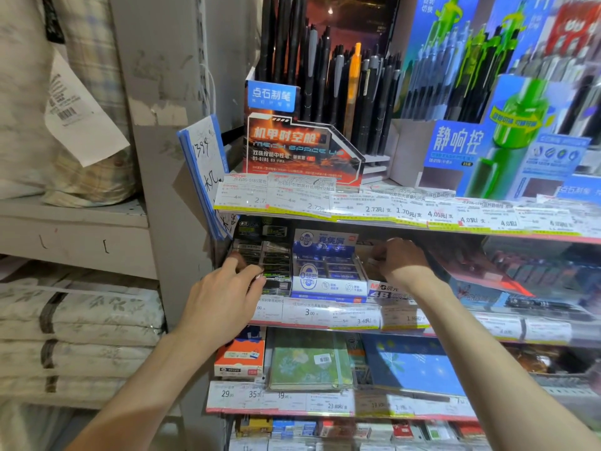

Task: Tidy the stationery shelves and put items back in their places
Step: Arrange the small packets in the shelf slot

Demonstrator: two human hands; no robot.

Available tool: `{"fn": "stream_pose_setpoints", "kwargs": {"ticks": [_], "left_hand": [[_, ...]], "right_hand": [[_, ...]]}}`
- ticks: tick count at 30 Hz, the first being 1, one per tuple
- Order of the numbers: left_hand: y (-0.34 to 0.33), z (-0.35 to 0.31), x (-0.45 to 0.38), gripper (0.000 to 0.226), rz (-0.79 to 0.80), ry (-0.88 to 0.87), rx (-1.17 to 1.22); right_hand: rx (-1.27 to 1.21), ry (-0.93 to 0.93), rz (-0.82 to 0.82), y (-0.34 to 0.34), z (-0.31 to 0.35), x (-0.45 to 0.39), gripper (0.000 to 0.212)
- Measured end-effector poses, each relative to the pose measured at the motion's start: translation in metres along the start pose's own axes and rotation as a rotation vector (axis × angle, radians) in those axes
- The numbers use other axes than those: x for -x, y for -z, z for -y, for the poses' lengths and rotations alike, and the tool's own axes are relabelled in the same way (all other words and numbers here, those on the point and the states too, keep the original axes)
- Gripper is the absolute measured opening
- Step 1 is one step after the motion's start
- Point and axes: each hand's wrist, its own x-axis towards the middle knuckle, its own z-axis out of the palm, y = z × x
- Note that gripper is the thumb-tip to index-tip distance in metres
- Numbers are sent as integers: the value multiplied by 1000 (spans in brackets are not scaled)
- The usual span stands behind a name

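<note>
On the middle shelf stands a black eraser display box, with a blue-and-white eraser box beside it and a red-and-white 4B eraser box further right. My left hand reaches to the black box. Its fingers lie apart on the packs at the box's left side, and the thumb is at the front. My right hand is inside the 4B box under the upper shelf. Its fingers are curled around a small pale eraser, which they mostly hide.
The shelf above carries pen displays and a row of price tags. Below are notebooks, an orange box and more price tags. A blue-edged paper pad hangs at the left post. Folded bedding fills the left shelves.
</note>
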Motion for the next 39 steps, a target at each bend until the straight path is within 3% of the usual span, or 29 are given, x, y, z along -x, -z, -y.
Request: {"fn": "stream_pose_setpoints", "kwargs": {"ticks": [5,8,11,16,22,39], "left_hand": [[-1,1,0,37,5,0,-6],[-2,1,0,38,19,6,-7],[-1,0,1,38,28,15,0],[0,0,2,38,42,25,24],[0,3,3,37,55,44,17],[0,5,3,38,42,16,50]], "right_hand": [[-100,61,-90,5,2,11,23],[-223,179,-242,12,14,24,22],[-381,292,-278,14,36,33,22],[-386,488,-96,15,88,35,22],[-249,494,114,3,139,13,22],[-206,521,285,-8,136,6,29]]}}
